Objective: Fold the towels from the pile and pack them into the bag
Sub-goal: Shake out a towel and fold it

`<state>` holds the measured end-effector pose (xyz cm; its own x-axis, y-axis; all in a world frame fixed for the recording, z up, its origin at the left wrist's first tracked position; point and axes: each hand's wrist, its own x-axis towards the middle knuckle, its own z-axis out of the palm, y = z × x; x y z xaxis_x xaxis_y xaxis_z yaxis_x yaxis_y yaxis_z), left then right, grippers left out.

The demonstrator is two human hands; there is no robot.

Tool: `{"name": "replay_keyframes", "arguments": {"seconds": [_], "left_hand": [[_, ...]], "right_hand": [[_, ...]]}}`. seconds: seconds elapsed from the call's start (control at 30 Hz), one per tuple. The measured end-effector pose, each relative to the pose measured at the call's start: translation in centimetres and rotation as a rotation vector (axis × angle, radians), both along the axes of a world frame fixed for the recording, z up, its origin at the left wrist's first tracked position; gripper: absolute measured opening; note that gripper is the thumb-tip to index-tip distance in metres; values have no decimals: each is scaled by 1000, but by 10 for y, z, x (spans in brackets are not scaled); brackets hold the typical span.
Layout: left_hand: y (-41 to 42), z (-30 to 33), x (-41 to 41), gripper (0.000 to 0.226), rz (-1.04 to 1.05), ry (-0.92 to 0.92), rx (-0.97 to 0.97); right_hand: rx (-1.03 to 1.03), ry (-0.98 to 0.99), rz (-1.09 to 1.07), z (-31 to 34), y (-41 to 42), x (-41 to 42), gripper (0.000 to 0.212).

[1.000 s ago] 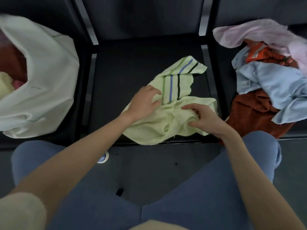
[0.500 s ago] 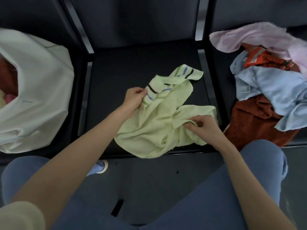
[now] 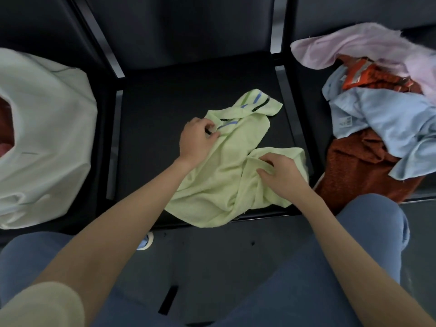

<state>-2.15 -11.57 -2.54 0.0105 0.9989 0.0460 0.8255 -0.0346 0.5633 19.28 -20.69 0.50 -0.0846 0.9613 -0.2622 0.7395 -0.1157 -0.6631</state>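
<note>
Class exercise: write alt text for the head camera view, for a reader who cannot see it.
A person's left hand and right hand each pinch a crumpled pale green striped towel on a black seat. A white bag sits to the left, a pile of towels to the right.

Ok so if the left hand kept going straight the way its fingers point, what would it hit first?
Probably the striped end of the yellow towel that the left hand pinches; beyond that, bare black seat. Depth is unclear.

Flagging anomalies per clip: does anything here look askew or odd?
Only the green towel: crumpled and twisted on the middle seat, its near edge drooping over the front. Both hands grip it, so nothing is amiss.
</note>
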Motion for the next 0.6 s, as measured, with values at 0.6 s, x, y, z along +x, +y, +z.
{"name": "replay_keyframes", "arguments": {"seconds": [0.6], "left_hand": [[-55, 39, 48, 15, -160, -588, -159]], "right_hand": [[261, 433, -118, 19, 6, -5, 16]]}}
